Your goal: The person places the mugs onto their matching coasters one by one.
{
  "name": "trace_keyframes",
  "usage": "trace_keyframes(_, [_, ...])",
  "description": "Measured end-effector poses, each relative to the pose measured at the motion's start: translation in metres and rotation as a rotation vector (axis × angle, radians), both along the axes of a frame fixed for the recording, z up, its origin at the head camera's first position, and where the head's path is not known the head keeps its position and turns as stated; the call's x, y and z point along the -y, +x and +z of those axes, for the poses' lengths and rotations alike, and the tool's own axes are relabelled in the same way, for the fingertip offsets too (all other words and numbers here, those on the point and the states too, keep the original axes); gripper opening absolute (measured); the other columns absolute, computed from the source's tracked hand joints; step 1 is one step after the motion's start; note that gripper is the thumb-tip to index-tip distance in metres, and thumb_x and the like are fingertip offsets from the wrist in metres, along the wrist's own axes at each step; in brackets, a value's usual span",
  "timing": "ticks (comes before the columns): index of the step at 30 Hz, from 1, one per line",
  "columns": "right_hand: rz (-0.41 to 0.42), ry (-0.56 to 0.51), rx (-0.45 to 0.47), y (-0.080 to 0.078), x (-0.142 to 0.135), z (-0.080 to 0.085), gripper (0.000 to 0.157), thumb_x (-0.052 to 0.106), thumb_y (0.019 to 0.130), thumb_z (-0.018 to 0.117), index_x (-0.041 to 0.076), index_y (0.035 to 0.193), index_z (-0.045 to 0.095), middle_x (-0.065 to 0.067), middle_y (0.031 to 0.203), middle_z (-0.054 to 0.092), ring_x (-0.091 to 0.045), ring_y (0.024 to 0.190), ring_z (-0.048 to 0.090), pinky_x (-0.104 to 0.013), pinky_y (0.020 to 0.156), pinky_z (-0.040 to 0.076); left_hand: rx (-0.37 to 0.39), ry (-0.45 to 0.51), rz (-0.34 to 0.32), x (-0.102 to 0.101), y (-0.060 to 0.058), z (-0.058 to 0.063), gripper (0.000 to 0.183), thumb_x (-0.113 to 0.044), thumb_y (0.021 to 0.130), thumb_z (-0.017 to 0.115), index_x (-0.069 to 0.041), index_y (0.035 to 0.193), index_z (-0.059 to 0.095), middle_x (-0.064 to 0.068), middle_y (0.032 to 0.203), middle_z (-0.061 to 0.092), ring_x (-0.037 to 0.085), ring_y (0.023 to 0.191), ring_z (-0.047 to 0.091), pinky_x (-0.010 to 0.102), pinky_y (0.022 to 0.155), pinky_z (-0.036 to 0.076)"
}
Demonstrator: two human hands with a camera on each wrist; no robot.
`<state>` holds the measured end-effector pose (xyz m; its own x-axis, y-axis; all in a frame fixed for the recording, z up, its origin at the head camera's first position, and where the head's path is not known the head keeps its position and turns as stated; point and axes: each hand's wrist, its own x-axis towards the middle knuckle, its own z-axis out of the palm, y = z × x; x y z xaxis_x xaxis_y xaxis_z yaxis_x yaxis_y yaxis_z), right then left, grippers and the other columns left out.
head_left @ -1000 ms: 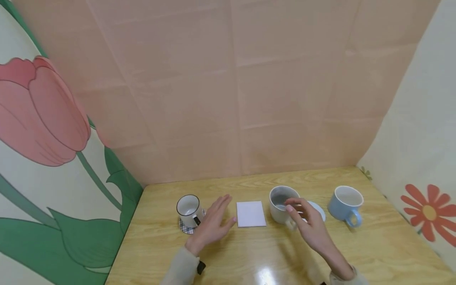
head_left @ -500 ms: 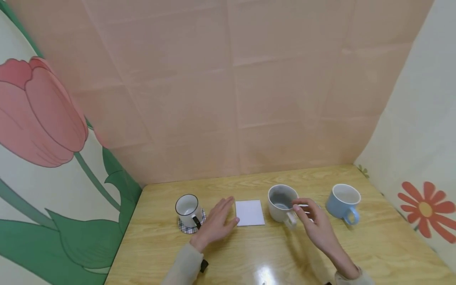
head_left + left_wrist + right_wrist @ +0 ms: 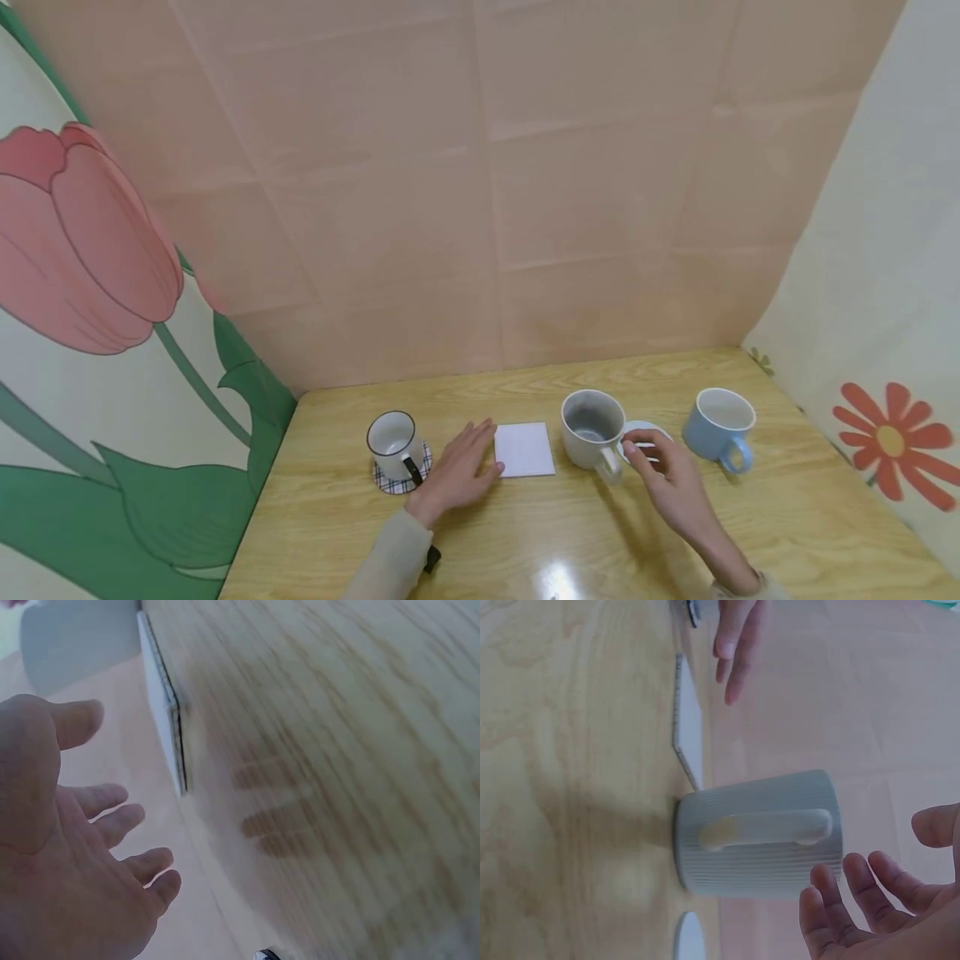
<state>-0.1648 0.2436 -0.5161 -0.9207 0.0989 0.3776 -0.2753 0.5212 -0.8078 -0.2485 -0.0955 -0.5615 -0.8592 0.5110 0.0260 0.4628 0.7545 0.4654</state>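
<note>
My left hand [image 3: 459,467] hovers over the table just left of a white square coaster [image 3: 525,450], its fingers extended and holding nothing. In the left wrist view, the coaster [image 3: 159,701] lies beyond the hand [image 3: 82,825]. A white ribbed mug [image 3: 757,851] stands upright on bare wood, right of the coaster, its handle [image 3: 609,465] pointing toward me. My right hand [image 3: 671,483] is beside this mug, fingers loosely curved with nothing between them. Behind those fingers lies a pale round coaster [image 3: 642,427], partly hidden.
At left, a white mug [image 3: 392,437] with a dark rim and black handle stands on a checked round coaster [image 3: 386,483]. A light blue mug [image 3: 718,425] stands at far right. A pink sheet [image 3: 495,208] hangs behind the wooden table [image 3: 517,542].
My right hand has drawn away from the white ribbed mug to the right, uncovering its handle. My left hand has shifted slightly right, closer to the square coaster. The head view has shifted a little.
</note>
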Motion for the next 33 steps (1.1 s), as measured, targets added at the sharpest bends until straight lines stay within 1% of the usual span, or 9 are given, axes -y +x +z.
trace_keyframes(6, [-0.037, -0.003, 0.043, -0.001, 0.002, -0.010, 0.017, 0.014, 0.107, 0.065, 0.005, 0.119, 0.073, -0.011, 0.119, 0.076, 0.007, 0.100, 0.065, -0.015, 0.081, 0.054, -0.003, -0.029, -0.016, 0.000, -0.003, -0.003, 0.070, -0.044, 0.111, 0.052, -0.012, 0.170, 0.028, 0.006, 0.178, 0.025, 0.037, 0.165, 0.021, 0.057, 0.133, 0.022])
trace_keyframes(10, [-0.031, 0.000, 0.067, -0.002, 0.002, -0.016, 0.019, 0.015, 0.108, 0.065, 0.004, 0.120, 0.072, -0.013, 0.119, 0.076, 0.006, 0.099, 0.065, -0.017, 0.080, 0.055, 0.004, -0.027, -0.025, -0.001, -0.006, -0.007, 0.066, -0.039, 0.112, 0.051, -0.012, 0.169, 0.030, 0.005, 0.178, 0.025, 0.038, 0.165, 0.021, 0.055, 0.134, 0.022])
trace_keyframes(15, [-0.026, 0.004, 0.070, -0.002, 0.001, -0.023, 0.019, 0.014, 0.108, 0.064, 0.001, 0.120, 0.073, -0.014, 0.117, 0.076, 0.005, 0.097, 0.066, -0.018, 0.080, 0.057, 0.016, -0.045, -0.031, -0.002, -0.008, -0.012, 0.064, -0.038, 0.113, 0.048, -0.013, 0.170, 0.030, 0.003, 0.179, 0.024, 0.037, 0.165, 0.020, 0.054, 0.135, 0.021])
trace_keyframes(21, [-0.008, -0.041, 0.087, -0.001, 0.003, -0.031, 0.017, 0.013, 0.108, 0.065, 0.001, 0.116, 0.073, -0.015, 0.115, 0.076, 0.004, 0.095, 0.067, -0.017, 0.079, 0.057, 0.032, -0.063, -0.032, -0.002, -0.009, -0.013, 0.066, -0.039, 0.113, 0.050, -0.013, 0.170, 0.029, 0.004, 0.179, 0.023, 0.038, 0.165, 0.019, 0.057, 0.134, 0.021])
trace_keyframes(25, [-0.003, -0.064, 0.099, 0.000, 0.006, -0.036, 0.014, 0.012, 0.107, 0.066, 0.002, 0.114, 0.073, -0.015, 0.113, 0.076, 0.004, 0.092, 0.067, -0.018, 0.078, 0.058, 0.046, -0.080, -0.033, -0.003, -0.010, -0.015, 0.066, -0.040, 0.113, 0.048, -0.014, 0.170, 0.028, 0.004, 0.179, 0.021, 0.038, 0.165, 0.017, 0.056, 0.134, 0.021])
trace_keyframes(29, [0.009, -0.085, 0.140, -0.001, 0.007, -0.039, 0.017, 0.013, 0.108, 0.064, 0.001, 0.115, 0.073, -0.017, 0.113, 0.076, 0.001, 0.091, 0.069, -0.021, 0.076, 0.060, 0.055, -0.088, -0.036, -0.004, -0.011, -0.017, 0.065, -0.039, 0.114, 0.047, -0.015, 0.171, 0.027, 0.004, 0.179, 0.021, 0.039, 0.165, 0.017, 0.058, 0.134, 0.021])
trace_keyframes(33, [0.041, -0.114, 0.181, -0.002, 0.007, -0.040, 0.019, 0.012, 0.109, 0.062, -0.001, 0.116, 0.073, -0.018, 0.109, 0.078, -0.002, 0.087, 0.070, -0.023, 0.072, 0.059, 0.055, -0.095, -0.042, -0.004, -0.012, -0.016, 0.064, -0.037, 0.114, 0.047, -0.014, 0.170, 0.028, 0.004, 0.179, 0.021, 0.040, 0.165, 0.017, 0.059, 0.133, 0.021])
